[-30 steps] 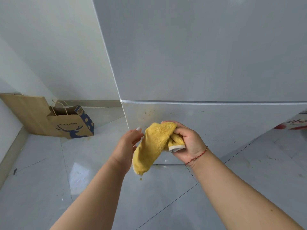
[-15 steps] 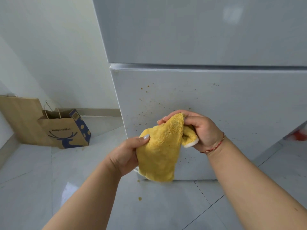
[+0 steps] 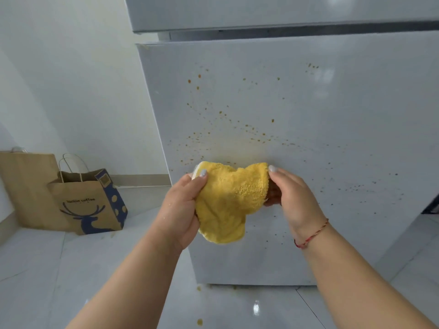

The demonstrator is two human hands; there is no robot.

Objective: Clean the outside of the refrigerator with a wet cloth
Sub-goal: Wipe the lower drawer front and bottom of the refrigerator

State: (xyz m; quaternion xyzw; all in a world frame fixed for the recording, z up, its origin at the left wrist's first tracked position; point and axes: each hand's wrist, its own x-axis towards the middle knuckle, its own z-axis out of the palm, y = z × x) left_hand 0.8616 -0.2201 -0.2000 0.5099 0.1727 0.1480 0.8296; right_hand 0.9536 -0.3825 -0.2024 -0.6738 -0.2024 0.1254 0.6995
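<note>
A yellow fluffy cloth (image 3: pixel 228 203) hangs spread between my two hands in front of the refrigerator's lower door (image 3: pixel 332 129). My left hand (image 3: pixel 181 210) pinches its upper left corner with thumb on top. My right hand (image 3: pixel 288 195) pinches the upper right corner. The grey-white door is spattered with many small brown-orange spots (image 3: pixel 228 115), thickest just above the cloth and trailing off to the right. The upper door (image 3: pixel 261 10) shows at the top, above a dark gap. I cannot tell whether the cloth touches the door.
Two brown paper bags (image 3: pixel 88 205) lean against the white wall at the left, one with a blue deer print. The glossy tiled floor (image 3: pixel 35 269) carries a few orange drops (image 3: pixel 199 322) near the refrigerator's base.
The view has dropped lower and closer to the lower door. The hands moved apart, opening the bunched cloth out flat; my left hand now pinches a corner instead of only touching its side.
</note>
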